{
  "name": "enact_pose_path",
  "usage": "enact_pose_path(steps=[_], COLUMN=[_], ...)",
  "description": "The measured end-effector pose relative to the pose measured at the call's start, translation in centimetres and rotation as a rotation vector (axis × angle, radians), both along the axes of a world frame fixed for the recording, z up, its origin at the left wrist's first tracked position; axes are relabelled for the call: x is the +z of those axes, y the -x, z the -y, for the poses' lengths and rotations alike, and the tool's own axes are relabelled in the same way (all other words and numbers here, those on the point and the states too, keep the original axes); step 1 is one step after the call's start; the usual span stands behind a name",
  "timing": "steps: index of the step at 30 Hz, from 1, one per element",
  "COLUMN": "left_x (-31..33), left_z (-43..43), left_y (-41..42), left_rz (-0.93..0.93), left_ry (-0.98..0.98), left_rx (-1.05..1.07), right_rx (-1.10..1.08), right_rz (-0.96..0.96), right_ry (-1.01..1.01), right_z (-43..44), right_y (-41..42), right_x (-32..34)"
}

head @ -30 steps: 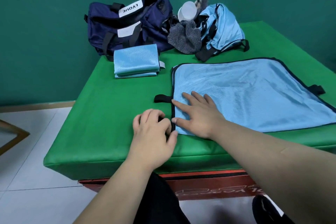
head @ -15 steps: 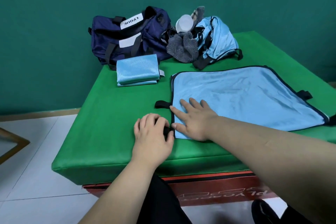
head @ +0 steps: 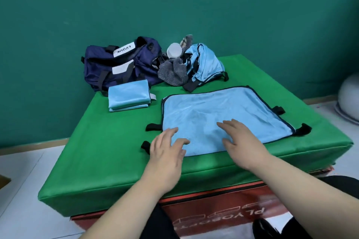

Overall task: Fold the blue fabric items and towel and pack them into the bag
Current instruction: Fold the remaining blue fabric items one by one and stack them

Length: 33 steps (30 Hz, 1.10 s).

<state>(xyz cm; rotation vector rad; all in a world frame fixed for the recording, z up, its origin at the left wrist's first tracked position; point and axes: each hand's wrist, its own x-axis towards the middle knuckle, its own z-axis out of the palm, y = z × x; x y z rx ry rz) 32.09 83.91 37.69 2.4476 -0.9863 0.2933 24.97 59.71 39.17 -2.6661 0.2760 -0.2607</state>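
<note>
Item: blue fabric sheet (head: 223,114), flat on green worktop (head: 116,151), centre-right of frame; long axis left to right; left hand (head: 167,153) at its near-left corner, right hand (head: 240,141) mid near edge; both grips open, fingers spread, holding nothing; sheet extends away toward upper right.

On the padded platform (head: 101,161), the spread sheet (head: 223,114) lies right of centre. The folded stack (head: 128,96) sits at its 10 o'clock, apart from it. The duffel bag (head: 120,64) stands just behind the stack, at 12 o'clock. At the bag's 3 o'clock, a striped cloth (head: 172,72) and crumpled fabric (head: 207,64) pile together.
</note>
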Motion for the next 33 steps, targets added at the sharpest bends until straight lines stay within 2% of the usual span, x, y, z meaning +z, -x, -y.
enact_pose_path(steps=[7,14,17,21,23,25,29,33], left_x=[2.6,2.8,2.4,2.0,1.5,0.8,-1.1,-2.0], left_z=[10.2,19.3,22.4,27.5,29.9,32.0,34.0,34.1], left_y=[2.9,4.5,4.1,3.1,2.9,2.9,3.5,3.8], left_rz=[-0.103,-0.166,-0.171,-0.202,-0.229,-0.246,-0.251,-0.202], left_ry=[-0.187,-0.201,-0.192,-0.175,-0.199,-0.224,-0.239,-0.334], left_rx=[-0.153,-0.246,-0.259,-0.185,-0.163,-0.154,-0.112,-0.08], right_rx=[-0.226,-0.457,-0.522,-0.559,-0.544,-0.54,-0.684,-0.71], right_rz=[0.123,0.149,0.111,-0.008,-0.019,0.029,0.259,0.269], right_ry=[-0.027,-0.135,-0.178,-0.013,-0.014,-0.087,-0.399,-0.437], right_z=[8.9,15.7,17.1,18.5,19.3,20.1,21.7,22.3], right_y=[4.9,7.5,7.5,6.9,6.4,6.2,6.3,6.2], right_x=[1.2,-0.3,-1.1,-1.6,-1.9,-2.0,-2.3,-3.0])
